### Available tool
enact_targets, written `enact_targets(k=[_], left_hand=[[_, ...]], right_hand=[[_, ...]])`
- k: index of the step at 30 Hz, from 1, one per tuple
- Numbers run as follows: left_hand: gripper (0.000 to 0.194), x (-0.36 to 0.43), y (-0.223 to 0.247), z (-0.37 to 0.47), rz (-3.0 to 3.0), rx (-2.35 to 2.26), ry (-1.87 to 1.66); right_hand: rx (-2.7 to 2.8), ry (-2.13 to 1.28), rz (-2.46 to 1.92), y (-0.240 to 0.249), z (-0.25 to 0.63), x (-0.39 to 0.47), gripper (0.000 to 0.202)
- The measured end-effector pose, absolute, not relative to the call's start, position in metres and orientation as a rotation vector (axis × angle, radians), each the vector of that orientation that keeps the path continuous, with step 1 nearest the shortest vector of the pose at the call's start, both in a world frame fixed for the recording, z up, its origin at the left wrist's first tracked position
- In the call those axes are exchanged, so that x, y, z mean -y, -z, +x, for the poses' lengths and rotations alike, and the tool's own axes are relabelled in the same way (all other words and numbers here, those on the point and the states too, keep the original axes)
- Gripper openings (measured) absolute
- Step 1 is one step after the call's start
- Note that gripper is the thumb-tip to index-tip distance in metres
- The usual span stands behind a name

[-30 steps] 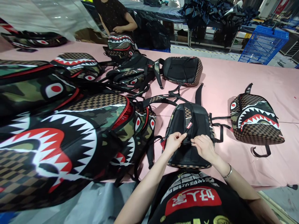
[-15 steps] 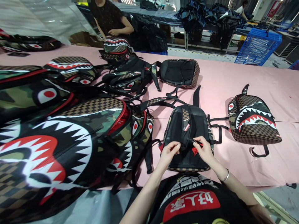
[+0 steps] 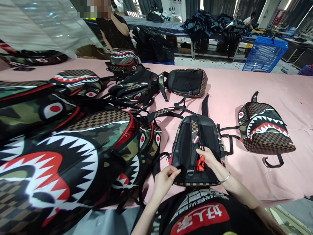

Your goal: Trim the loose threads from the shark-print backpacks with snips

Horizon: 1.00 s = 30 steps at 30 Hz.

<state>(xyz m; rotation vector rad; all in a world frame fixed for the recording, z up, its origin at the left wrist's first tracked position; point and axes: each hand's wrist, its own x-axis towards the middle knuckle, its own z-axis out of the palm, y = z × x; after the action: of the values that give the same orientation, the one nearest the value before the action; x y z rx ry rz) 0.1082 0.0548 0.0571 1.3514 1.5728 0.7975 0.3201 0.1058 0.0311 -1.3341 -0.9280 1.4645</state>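
Below, right hand (image 3: 204, 155) pinching black strap and red ribbon (image 3: 201, 163), left hand (image 3: 168, 176) pinched by near-left backpack edge (image 3: 179, 174), pink table (image 3: 264, 178) underneath.

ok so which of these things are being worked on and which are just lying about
In hand:
- black-backed backpack, left hand at its lower edge
- red ribbon, held in the right hand
- buckle between the hands

Lying about:
- shark-face backpack on the right
- big shark-face bag on the left
- blue crate behind
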Motion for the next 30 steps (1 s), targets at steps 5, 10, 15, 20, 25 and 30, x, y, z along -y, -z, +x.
enact_targets(k=[5,10,15,20,25,30], left_hand=[[0.039,-0.087,-0.059,0.139,0.913,-1.343,-1.021],[0.043,-0.125,-0.034,0.175,0.712,-1.17,-1.029],[0.044,-0.127,-0.006,0.172,0.625,-1.124,-1.01],[0.047,-0.121,0.009,0.17,0.598,-1.108,-1.016],[0.043,-0.108,0.012,0.175,0.597,-1.175,-1.091],[0.044,-0.104,0.009,0.18,0.621,-1.197,-1.155]], right_hand=[[0.83,-1.562,-1.203,-0.029,0.306,-0.099,0.044],[1.056,-1.373,-1.373,-0.008,0.301,-0.093,0.039],[1.222,-1.154,-1.528,0.0,0.334,-0.107,0.023],[1.4,-1.018,-1.661,-0.015,0.344,-0.139,0.017],[1.663,-0.879,-1.76,-0.021,0.33,-0.142,0.019],[1.908,-0.906,-1.961,0.009,0.348,-0.151,0.042]])
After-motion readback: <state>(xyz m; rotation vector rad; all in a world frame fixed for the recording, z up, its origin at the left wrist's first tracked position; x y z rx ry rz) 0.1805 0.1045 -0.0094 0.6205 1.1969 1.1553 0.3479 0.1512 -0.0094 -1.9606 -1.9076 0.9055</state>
